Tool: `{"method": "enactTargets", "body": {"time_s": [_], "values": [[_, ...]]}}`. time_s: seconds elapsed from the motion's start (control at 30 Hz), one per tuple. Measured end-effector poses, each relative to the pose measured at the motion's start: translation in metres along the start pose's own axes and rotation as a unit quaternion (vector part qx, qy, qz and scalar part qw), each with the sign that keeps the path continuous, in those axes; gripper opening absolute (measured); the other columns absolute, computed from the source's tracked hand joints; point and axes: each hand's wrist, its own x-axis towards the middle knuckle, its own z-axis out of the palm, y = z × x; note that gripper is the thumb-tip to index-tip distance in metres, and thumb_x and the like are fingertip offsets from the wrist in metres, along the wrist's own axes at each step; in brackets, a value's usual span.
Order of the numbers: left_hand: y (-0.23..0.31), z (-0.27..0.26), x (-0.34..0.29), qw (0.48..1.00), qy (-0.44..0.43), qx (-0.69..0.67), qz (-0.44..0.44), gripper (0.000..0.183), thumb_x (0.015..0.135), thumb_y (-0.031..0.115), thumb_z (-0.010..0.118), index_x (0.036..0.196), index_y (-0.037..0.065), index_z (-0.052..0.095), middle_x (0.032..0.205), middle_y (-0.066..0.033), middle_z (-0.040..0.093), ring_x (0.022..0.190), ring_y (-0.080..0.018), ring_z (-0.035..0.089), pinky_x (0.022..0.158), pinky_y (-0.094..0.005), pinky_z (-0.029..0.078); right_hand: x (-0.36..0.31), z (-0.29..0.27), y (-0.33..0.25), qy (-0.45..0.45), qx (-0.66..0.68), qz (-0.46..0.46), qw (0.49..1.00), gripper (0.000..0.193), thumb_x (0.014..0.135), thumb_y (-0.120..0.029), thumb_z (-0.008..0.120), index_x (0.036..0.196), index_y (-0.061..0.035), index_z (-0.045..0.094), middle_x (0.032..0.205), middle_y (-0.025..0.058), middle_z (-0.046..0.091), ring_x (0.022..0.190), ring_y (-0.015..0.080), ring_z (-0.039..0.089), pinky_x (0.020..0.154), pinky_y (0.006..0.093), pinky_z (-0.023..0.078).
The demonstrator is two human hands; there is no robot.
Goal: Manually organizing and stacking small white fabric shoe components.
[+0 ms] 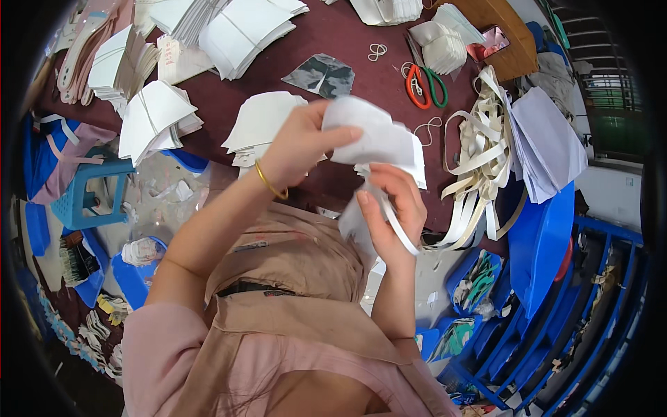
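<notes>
Above the near edge of the table, my left hand [306,139] is closed on a white cut piece [361,128], thumb on top and fingers underneath. It looks like fabric or thin sheet. My right hand [394,212] is closed just below it, with a narrow white strip [401,233] bending down past the fingers. Part of another pale piece hangs under this hand, blurred and partly hidden. A stack of white cut pieces [260,119] lies beside my left hand. More white pieces lie beneath what I hold, mostly covered.
Tied white stacks [243,35] fill the far left of the dark red table [229,83]. Orange-and-green scissors [425,87] and a heap of cream strips [479,139] are at the right. A blue stool [90,191] stands left; a blue rack [556,326] stands lower right.
</notes>
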Motion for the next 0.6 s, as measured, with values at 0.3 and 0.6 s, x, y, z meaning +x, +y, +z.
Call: {"method": "enactTargets", "body": {"time_s": [0.3,0.6], "values": [[-0.008,0.021,-0.037,0.996,-0.029,0.008,-0.082,0.026,0.086,0.017,0.065,0.103,-0.002,0.063,0.091,-0.0018,0.065,0.078,-0.0052,0.057,0.067,-0.021,0.046,0.004,0.004,-0.001,0.026,-0.057,0.02,0.998,0.022,0.081,0.0,0.065,0.103,-0.0019,0.067,0.09,0.0108,0.058,0.078,0.0194,0.059,0.07,0.0288,0.048],[-0.01,0.025,-0.038,0.987,-0.072,0.124,-0.072,0.03,0.089,0.025,0.06,0.099,-0.003,0.064,0.079,0.0007,0.062,0.068,-0.0059,0.053,0.06,-0.0231,0.044,0.011,0.001,-0.024,0.153,-0.071,0.108,0.98,0.025,0.073,0.001,0.071,0.098,-0.0036,0.068,0.095,0.0093,0.049,0.066,0.0176,0.05,0.061,0.0264,0.044]]}}
